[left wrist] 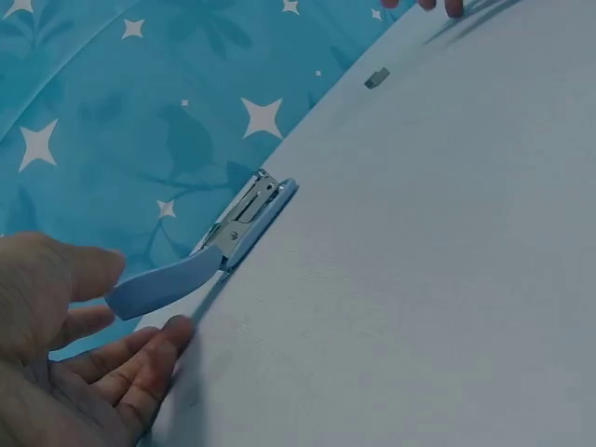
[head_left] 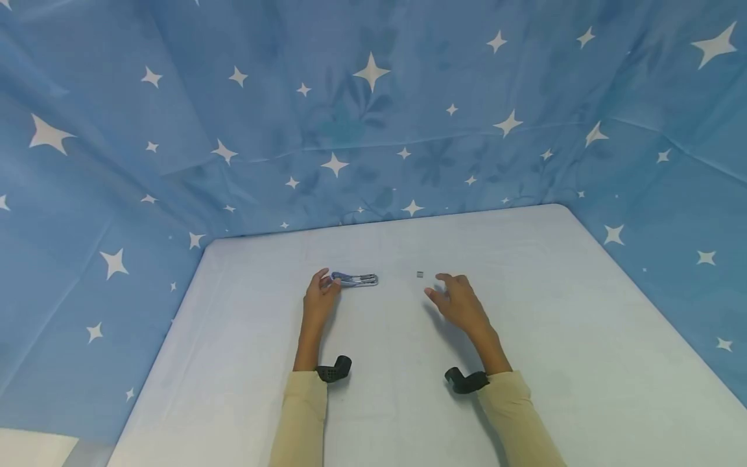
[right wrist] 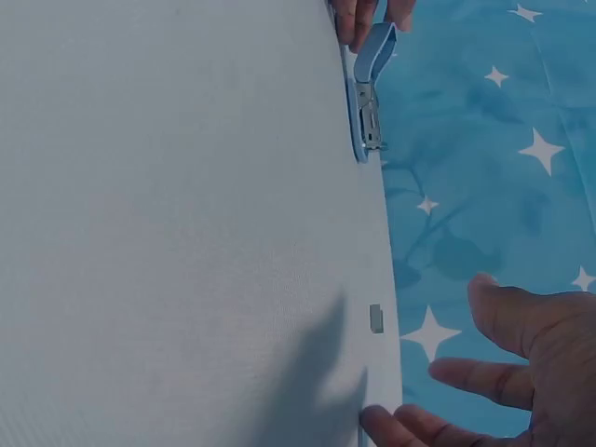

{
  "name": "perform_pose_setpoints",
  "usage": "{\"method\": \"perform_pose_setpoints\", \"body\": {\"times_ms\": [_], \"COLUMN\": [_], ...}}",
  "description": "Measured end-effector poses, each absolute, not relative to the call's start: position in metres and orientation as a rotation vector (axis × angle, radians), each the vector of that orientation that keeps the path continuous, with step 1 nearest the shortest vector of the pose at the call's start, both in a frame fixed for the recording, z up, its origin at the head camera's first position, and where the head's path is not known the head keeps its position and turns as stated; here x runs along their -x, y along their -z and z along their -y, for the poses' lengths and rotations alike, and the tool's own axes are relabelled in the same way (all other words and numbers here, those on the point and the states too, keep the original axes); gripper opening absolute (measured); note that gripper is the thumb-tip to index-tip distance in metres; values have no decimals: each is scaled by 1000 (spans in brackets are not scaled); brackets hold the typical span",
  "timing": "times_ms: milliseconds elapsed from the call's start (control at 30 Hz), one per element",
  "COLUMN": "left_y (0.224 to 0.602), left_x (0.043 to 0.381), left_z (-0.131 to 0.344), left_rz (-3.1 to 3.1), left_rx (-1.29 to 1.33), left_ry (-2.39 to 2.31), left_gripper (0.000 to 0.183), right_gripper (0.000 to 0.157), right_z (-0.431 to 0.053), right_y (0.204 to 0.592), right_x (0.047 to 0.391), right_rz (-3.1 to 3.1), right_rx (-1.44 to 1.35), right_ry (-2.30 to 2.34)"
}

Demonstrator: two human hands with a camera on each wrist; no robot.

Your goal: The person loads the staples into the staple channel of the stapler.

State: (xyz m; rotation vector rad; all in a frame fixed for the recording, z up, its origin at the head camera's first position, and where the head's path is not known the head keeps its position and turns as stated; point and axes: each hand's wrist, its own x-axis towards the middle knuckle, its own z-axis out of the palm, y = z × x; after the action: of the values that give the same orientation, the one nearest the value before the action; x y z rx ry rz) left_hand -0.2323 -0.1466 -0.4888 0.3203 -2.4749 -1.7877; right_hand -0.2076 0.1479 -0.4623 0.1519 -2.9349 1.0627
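A blue stapler [head_left: 356, 280] with metal working parts lies on the white tabletop, its raised handle pointing left. My left hand [head_left: 320, 298] is at the handle end. In the left wrist view the thumb and the spread fingers [left wrist: 140, 372] stand around the tip of the handle, not closed on it; whether they touch it I cannot tell. A small grey block of staples [head_left: 420, 274] lies to the right of the stapler. My right hand [head_left: 461, 303] hovers just right of the block, fingers apart and holding nothing.
The white-covered table [head_left: 385, 389] has its far edge close behind the stapler. A blue curtain with white stars [head_left: 350, 117] rises behind and along the sides. A black camera mount sits on each wrist, below them beige sleeves [head_left: 300, 415].
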Motion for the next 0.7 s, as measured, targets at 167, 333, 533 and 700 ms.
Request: {"method": "perform_pose_setpoints", "body": {"times_ms": [167,333,533,700], "left_y": [484,490,491,492], "left_x": [235,239,245,247], "left_z": [145,145,143,141], "left_rz": [2312,2224,2223,2197], "left_rx": [-312,-289,-251,-259], "left_ry": [2122,2297,2318,2353], "left_gripper": [53,52,46,43], "right_gripper": [49,46,46,47], "right_z": [-148,-147,-145,-143], "right_y": [463,463,465,466], "right_x": [209,210,210,209], "right_rz": [2883,2900,2936,2991], "right_rx": [-156,-189,-241,-268], "right_ry": [-1171,-1203,-1234,-1233]}}
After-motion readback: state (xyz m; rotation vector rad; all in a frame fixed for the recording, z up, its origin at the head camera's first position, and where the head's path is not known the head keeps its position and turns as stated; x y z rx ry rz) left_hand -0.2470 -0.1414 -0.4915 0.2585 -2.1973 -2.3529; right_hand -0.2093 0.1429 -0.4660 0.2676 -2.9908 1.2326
